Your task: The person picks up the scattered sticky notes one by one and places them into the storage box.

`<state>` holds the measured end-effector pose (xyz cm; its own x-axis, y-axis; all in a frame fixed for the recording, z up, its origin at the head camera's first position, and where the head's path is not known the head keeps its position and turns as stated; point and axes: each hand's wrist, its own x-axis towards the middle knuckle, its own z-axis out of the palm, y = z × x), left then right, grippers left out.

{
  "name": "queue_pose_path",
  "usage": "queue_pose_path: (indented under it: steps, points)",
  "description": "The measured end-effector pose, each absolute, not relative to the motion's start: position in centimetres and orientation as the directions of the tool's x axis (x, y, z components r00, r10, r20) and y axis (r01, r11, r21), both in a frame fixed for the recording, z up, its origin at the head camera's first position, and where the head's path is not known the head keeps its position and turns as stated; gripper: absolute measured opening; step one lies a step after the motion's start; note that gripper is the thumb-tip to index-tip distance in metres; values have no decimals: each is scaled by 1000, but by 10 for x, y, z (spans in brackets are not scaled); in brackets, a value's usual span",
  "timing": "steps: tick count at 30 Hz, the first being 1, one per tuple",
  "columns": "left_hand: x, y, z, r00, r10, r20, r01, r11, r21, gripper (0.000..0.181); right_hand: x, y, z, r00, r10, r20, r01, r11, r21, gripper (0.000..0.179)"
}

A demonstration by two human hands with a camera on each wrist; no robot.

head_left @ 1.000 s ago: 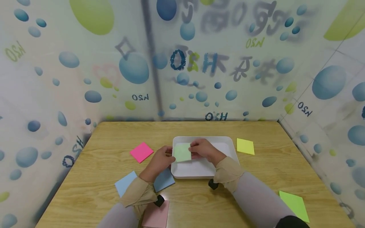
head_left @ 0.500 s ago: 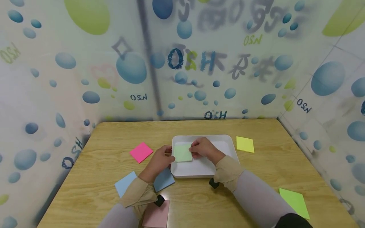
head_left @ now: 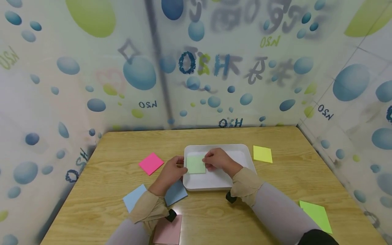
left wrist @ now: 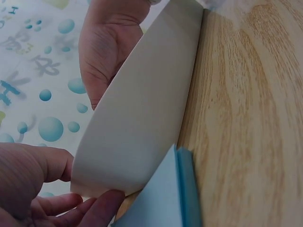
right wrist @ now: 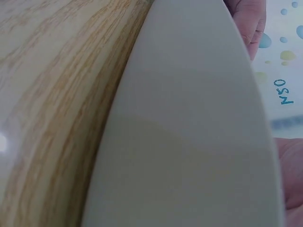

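Observation:
A pale green sticky note (head_left: 196, 164) lies level just over the left end of a white tray (head_left: 214, 182) in the middle of the wooden table. My left hand (head_left: 183, 167) pinches the note's left edge, beside the tray's left rim. The right hand (head_left: 206, 161) pinches its right edge from inside the tray. In the left wrist view the tray's outer wall (left wrist: 142, 109) fills the middle, with my curled left fingers (left wrist: 61, 208) at its near corner. The right wrist view shows mostly the tray wall (right wrist: 189, 132) and the tabletop (right wrist: 57, 94).
Other sticky pads lie round the tray: hot pink (head_left: 151, 163) to the left, yellow (head_left: 262, 153) to the right, bright green (head_left: 316, 215) near the front right, light blue (head_left: 134, 198), darker blue (head_left: 177, 193) against the tray's corner, pale pink (head_left: 167, 230) under my left forearm. Patterned walls enclose the table.
The green note has settled from a slight tilt to level over the tray. Both hands keep their hold and have hardly moved.

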<state>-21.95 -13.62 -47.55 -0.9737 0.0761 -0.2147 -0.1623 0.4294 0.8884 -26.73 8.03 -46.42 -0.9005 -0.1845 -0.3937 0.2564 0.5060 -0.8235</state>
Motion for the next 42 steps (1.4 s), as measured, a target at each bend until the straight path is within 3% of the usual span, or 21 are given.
queue_pose_path:
  steps: [21,42]
  points:
    - [-218,-137,-472,-973,74,-221,-172,409,896,50,-256,102,-441,-908,-234,-348,178,535,-826,30]
    - [-219,-135,-473,-971,74,-228,-180,407,896,51,-214,216,-408,-948,-203,-246,69,622,-780,47]
